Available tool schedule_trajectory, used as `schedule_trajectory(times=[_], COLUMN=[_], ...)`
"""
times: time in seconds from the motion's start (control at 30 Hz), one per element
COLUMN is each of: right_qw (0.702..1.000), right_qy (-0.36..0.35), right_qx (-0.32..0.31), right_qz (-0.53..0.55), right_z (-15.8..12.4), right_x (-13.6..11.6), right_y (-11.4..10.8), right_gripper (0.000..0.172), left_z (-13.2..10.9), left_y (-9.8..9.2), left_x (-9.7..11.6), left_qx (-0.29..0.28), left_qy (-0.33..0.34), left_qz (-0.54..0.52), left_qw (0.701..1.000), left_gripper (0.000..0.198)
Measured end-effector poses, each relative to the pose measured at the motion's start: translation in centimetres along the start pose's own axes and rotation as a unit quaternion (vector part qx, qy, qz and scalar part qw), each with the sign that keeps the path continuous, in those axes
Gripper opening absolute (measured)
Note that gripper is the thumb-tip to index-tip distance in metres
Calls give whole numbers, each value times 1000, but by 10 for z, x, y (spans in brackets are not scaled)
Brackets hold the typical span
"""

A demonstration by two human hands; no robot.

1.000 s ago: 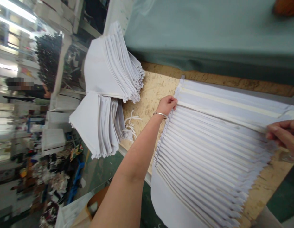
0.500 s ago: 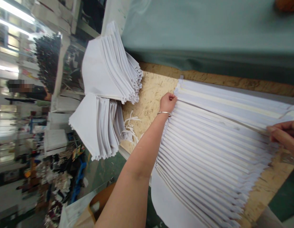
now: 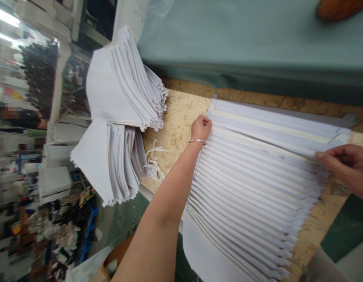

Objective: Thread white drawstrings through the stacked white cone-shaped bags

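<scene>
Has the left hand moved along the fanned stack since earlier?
No. The left hand pinches the same edge spot of the fanned stack; only the camera shifted.

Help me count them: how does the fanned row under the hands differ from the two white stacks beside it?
The fanned row lies spread in overlapping steps; the stacks are bunched tight. The left hand and right hand touch the fanned row; nobody touches the stacks. Both are white.

Two fanned piles of white pieces at the left edge of a chipboard table [image 3: 178, 121], upper pile [image 3: 111, 86] above lower pile [image 3: 105, 160]. Loose white strings [image 3: 153, 162] just beside the lower pile. Beyond the table, a green cloth [image 3: 243, 39]; near the bottom edge, a brown box [image 3: 111, 262].
</scene>
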State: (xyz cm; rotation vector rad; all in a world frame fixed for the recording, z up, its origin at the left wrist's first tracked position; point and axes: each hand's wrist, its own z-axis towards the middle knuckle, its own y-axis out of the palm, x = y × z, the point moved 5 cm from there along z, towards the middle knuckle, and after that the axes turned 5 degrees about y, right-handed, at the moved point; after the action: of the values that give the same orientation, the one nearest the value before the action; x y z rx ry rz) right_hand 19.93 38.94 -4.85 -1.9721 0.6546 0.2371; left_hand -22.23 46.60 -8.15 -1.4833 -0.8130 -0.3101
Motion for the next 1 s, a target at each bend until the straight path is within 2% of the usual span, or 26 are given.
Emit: schedule_trajectory(times=[0.13,0.23,0.33,0.43,0.73,0.83,1.0], right_qw=[999,998,997,996,995,991,967], right_qy=[2,-14,-25,-29,-29,-12,5], right_qx=[24,56,64,71,60,50,25], right_qz=[22,8,-20,-48,-70,-124,-254], right_z=[-3,-1,-1,-1,1,1,-1], right_x=[-12,-10,-11,-14,-13,-18,-27], right_y=[-5,-2,3,5,7,7,2], right_gripper=[55,46,34,29,29,33,42], left_z=[-1,-1,-1,-1,1,1,4], left_y=[0,-1,-2,-3,-2,-2,1], left_x=[4,7,9,11,10,9,4], left_qx=[-4,-8,-4,1,7,13,20], left_qy=[9,9,-3,-7,-1,-4,-18], left_qz=[25,43,65,71,69,75,65], left_qw=[1000,999,998,997,998,997,998], left_gripper=[5,6,8,9,12,12,15])
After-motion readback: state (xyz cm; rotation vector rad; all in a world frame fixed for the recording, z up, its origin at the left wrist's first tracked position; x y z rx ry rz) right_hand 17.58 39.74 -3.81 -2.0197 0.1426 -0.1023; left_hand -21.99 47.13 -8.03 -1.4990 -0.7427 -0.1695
